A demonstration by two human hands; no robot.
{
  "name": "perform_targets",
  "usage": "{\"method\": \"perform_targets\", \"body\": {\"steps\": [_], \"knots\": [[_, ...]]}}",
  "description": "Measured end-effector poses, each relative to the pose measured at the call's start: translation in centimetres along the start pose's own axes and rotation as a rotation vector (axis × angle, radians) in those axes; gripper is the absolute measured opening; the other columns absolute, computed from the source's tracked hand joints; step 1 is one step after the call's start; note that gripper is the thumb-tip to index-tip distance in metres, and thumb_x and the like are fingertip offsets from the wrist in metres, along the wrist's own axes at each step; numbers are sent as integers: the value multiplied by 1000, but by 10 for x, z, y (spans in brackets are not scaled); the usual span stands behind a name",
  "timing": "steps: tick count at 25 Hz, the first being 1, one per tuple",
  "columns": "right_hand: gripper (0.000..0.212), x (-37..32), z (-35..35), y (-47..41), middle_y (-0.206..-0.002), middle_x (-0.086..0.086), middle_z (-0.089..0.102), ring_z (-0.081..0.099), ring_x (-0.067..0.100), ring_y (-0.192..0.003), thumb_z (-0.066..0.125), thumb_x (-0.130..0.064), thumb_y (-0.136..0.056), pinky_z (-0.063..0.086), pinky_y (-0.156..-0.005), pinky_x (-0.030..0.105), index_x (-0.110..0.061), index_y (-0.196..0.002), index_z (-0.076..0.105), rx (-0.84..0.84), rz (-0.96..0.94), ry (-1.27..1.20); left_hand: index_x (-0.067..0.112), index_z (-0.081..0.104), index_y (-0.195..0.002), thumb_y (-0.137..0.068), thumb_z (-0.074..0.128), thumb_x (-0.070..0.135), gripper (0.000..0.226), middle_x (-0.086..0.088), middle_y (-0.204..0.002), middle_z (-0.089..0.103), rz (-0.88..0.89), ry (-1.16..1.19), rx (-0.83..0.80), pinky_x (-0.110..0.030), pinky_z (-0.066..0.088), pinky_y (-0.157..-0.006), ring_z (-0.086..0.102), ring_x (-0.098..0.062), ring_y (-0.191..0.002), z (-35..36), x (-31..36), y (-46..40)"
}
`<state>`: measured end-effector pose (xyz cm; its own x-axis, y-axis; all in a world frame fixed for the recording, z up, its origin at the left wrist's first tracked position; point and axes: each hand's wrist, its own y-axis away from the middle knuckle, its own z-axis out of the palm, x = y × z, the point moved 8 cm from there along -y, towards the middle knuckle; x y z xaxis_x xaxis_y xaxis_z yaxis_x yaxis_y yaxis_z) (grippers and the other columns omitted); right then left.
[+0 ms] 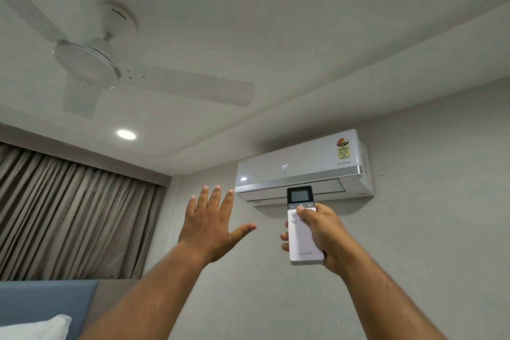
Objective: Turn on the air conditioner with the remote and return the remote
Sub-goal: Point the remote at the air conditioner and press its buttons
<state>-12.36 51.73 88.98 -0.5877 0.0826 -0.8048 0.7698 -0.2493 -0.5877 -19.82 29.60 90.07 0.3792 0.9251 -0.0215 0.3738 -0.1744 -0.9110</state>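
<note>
A white wall-mounted air conditioner [303, 165] hangs high on the wall, its front panel lit with "24". My right hand [324, 234] grips a white remote [302, 232] with a dark screen end, raised and pointed up at the unit; my thumb rests on the buttons just below the screen. My left hand [211, 222] is lifted beside it, palm forward and fingers spread, holding nothing. The remote's top edge overlaps the unit's lower flap in the view.
A white ceiling fan [91, 63] hangs at the upper left, with a lit ceiling spot [126, 134] below it. Brown curtains [69, 215] cover the left wall. A blue headboard [41, 303] and a white pillow [36, 328] lie at the bottom left.
</note>
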Motion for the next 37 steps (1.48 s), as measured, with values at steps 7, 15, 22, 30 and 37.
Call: {"method": "perform_targets", "body": {"steps": [7, 15, 22, 30, 37], "knots": [[12, 4, 6, 1, -66, 21, 67, 67, 38, -52, 53, -14, -94, 60, -55, 43, -2, -98, 53, 22, -11, -58, 24, -2, -154, -67, -1, 91, 110, -11, -165, 1, 16, -25, 26, -50, 0, -120, -7, -33, -150, 0, -7, 1], [24, 9, 12, 0, -62, 21, 67, 66, 38, -51, 46, -12, -82, 59, -54, 42, 1, -101, 55, 17, 7, -85, 24, -2, -154, -67, -1, 91, 110, -12, -165, 2, 23, -28, 27, -51, 1, -120, -7, -34, -150, 6, -11, -1], [31, 8, 13, 1, -61, 20, 67, 66, 38, -50, 46, -12, -82, 59, -53, 43, 4, -108, 54, 22, -21, -75, 23, -5, -154, -65, -2, 92, 113, -12, -165, -1, 10, -29, 15, -50, 0, -120, -8, -35, -150, 11, -15, -1], [18, 1, 16, 11, -61, 19, 66, 66, 36, -49, 46, -14, -84, 58, -51, 40, -3, -97, 51, 27, -86, -64, 22, -6, -154, -64, -5, 93, 114, -12, -165, -1, 27, -25, 38, -50, 0, -120, -8, -34, -150, 3, -12, 0], [12, -14, 12, 20, -69, 22, 65, 66, 32, -48, 44, -12, -91, 57, -48, 37, -6, -98, 52, 38, -137, -63, 22, -5, -154, -64, -5, 93, 115, -12, -165, 0, 32, -24, 50, -50, 1, -120, -6, -34, -150, -5, -7, 1]]}}
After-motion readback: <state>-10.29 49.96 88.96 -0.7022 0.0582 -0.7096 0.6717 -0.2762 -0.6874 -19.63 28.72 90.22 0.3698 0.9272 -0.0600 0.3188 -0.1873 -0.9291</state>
